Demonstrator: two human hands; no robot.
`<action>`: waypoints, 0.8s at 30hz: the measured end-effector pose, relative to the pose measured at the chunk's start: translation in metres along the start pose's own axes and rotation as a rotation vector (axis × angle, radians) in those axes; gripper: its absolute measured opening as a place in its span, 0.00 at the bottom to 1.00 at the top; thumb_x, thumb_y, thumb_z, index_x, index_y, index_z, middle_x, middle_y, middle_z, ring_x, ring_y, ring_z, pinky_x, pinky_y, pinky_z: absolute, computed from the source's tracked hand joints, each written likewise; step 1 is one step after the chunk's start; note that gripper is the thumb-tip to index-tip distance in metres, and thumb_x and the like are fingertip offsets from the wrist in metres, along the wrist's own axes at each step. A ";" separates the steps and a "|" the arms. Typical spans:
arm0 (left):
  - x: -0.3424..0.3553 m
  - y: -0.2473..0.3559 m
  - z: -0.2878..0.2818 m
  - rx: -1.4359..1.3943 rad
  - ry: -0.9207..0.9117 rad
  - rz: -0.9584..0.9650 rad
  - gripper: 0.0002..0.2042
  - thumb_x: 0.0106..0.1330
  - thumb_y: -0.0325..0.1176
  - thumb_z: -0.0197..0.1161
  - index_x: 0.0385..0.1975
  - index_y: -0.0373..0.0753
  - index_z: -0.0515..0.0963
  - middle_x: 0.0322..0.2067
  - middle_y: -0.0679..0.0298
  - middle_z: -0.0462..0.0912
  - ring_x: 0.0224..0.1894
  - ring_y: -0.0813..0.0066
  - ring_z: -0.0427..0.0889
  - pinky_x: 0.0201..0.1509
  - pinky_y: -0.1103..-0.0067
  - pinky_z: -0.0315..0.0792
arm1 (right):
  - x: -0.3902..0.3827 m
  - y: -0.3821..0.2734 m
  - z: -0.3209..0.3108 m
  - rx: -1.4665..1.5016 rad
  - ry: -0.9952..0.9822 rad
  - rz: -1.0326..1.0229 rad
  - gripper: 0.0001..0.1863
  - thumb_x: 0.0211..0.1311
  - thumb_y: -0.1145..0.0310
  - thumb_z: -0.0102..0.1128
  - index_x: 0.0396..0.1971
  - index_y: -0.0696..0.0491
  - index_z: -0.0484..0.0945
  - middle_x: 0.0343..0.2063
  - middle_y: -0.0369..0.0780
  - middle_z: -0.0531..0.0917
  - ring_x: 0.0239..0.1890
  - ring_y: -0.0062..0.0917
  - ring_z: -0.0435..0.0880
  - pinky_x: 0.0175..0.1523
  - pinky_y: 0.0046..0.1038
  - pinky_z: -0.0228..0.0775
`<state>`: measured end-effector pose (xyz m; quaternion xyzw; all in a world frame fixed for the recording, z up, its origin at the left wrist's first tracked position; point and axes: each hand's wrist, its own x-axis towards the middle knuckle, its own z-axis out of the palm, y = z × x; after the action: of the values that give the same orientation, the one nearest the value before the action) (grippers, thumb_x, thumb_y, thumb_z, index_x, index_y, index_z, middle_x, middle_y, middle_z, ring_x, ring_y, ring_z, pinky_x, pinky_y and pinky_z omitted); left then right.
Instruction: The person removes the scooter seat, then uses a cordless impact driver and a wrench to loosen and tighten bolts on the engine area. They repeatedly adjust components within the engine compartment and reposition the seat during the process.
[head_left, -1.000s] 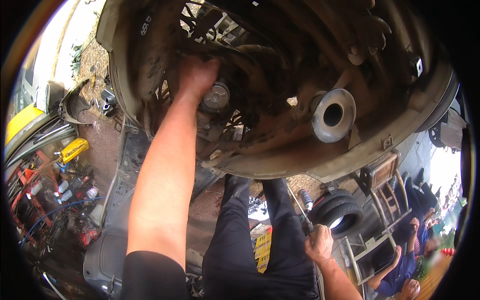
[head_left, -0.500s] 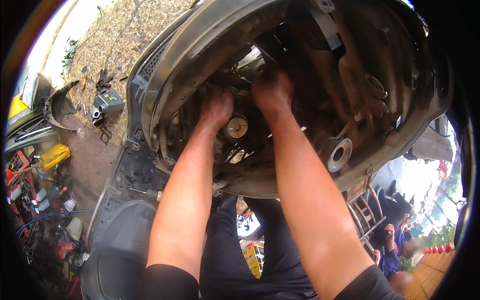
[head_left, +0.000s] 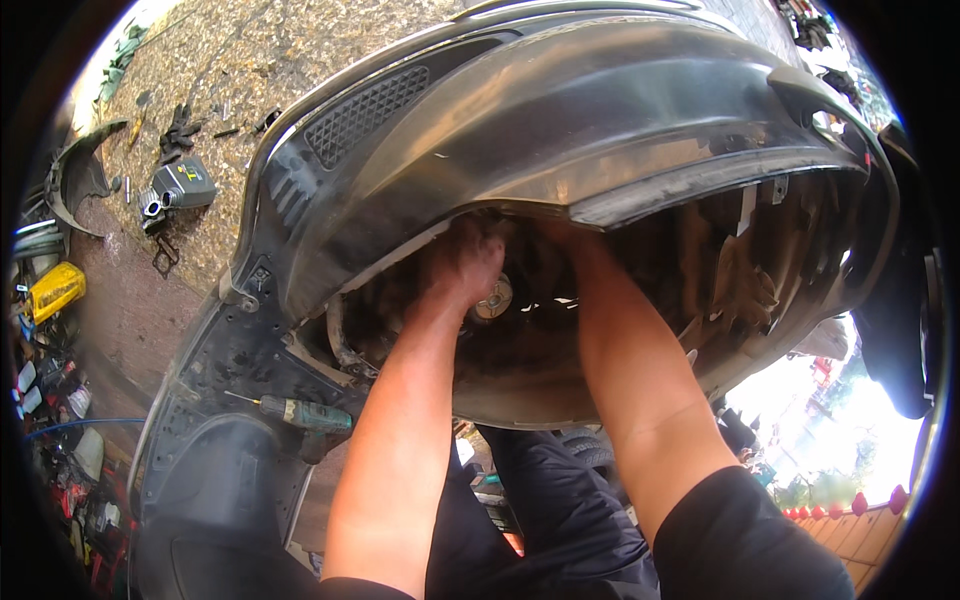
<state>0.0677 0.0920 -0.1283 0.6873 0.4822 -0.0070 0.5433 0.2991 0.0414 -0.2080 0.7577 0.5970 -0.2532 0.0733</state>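
A large dark curved vehicle body panel (head_left: 590, 110), with a mesh vent at its upper left, arches over a shadowed cavity full of parts. My left hand (head_left: 468, 262) reaches into the cavity, fingers curled, beside a round pale metal cap (head_left: 492, 297); what it grips is hidden. My right hand (head_left: 565, 240) is deeper in the shadow under the panel's edge, right of my left hand, its fingers hidden. A green cordless drill (head_left: 315, 416) with a long bit lies on the dark plastic panel (head_left: 210, 470), left of my left forearm.
On the speckled ground to the left lie a black can-like part with metal pipes (head_left: 185, 185), a black glove (head_left: 178, 135) and a curved trim piece (head_left: 70, 180). A yellow container (head_left: 55, 292) and piled scrap line the left side. Red lanterns (head_left: 860, 503) show at lower right.
My right hand rose from low on the right, where it held a long thin tool, into the cavity beside my left. The view has shifted, showing more of the panel's outer face.
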 end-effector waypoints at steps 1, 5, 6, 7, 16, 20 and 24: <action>-0.004 0.004 0.004 -0.008 0.028 -0.051 0.17 0.66 0.39 0.51 0.35 0.31 0.81 0.40 0.41 0.83 0.47 0.39 0.81 0.51 0.56 0.74 | -0.003 0.008 0.007 -0.129 0.024 -0.043 0.25 0.74 0.52 0.47 0.62 0.54 0.71 0.62 0.49 0.74 0.64 0.43 0.71 0.70 0.42 0.61; -0.011 0.007 0.010 0.049 0.325 0.092 0.20 0.66 0.42 0.52 0.41 0.30 0.82 0.45 0.41 0.83 0.51 0.39 0.79 0.56 0.57 0.72 | -0.003 0.021 0.004 0.019 -0.019 0.018 0.25 0.74 0.53 0.47 0.62 0.54 0.71 0.62 0.49 0.74 0.64 0.43 0.71 0.70 0.42 0.61; -0.011 0.007 0.011 0.013 0.242 0.067 0.22 0.67 0.44 0.52 0.47 0.30 0.81 0.49 0.40 0.81 0.54 0.41 0.78 0.59 0.59 0.71 | -0.002 0.019 -0.001 0.024 -0.029 0.030 0.25 0.74 0.53 0.47 0.62 0.54 0.71 0.62 0.49 0.74 0.64 0.43 0.71 0.70 0.42 0.61; -0.011 0.007 0.010 0.007 0.209 0.064 0.21 0.67 0.43 0.53 0.47 0.30 0.80 0.50 0.40 0.81 0.54 0.41 0.77 0.58 0.58 0.71 | -0.002 0.016 -0.007 0.030 -0.041 0.041 0.25 0.74 0.53 0.47 0.62 0.54 0.71 0.62 0.49 0.73 0.64 0.43 0.71 0.70 0.42 0.61; -0.020 0.023 -0.003 -0.003 0.170 0.053 0.22 0.64 0.43 0.60 0.50 0.32 0.79 0.49 0.39 0.80 0.54 0.40 0.77 0.59 0.58 0.72 | 0.012 -0.002 -0.043 0.015 -0.114 0.083 0.25 0.73 0.54 0.48 0.62 0.53 0.71 0.62 0.49 0.73 0.65 0.44 0.71 0.70 0.43 0.61; -0.023 0.025 -0.009 -0.022 0.118 0.012 0.25 0.62 0.44 0.62 0.54 0.33 0.77 0.53 0.40 0.79 0.57 0.42 0.76 0.61 0.59 0.70 | 0.012 -0.003 -0.044 0.003 -0.129 0.079 0.25 0.73 0.55 0.48 0.62 0.53 0.71 0.62 0.50 0.73 0.65 0.44 0.70 0.71 0.43 0.61; -0.037 0.024 -0.008 -0.097 0.151 0.044 0.30 0.58 0.43 0.67 0.58 0.34 0.72 0.56 0.40 0.76 0.58 0.42 0.74 0.62 0.59 0.69 | 0.014 -0.005 -0.045 0.003 -0.134 0.085 0.25 0.72 0.56 0.48 0.62 0.53 0.71 0.62 0.50 0.73 0.65 0.44 0.70 0.71 0.43 0.61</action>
<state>0.0605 0.0752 -0.0874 0.6691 0.5064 0.0799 0.5380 0.3095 0.0735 -0.1746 0.7637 0.5578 -0.3010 0.1226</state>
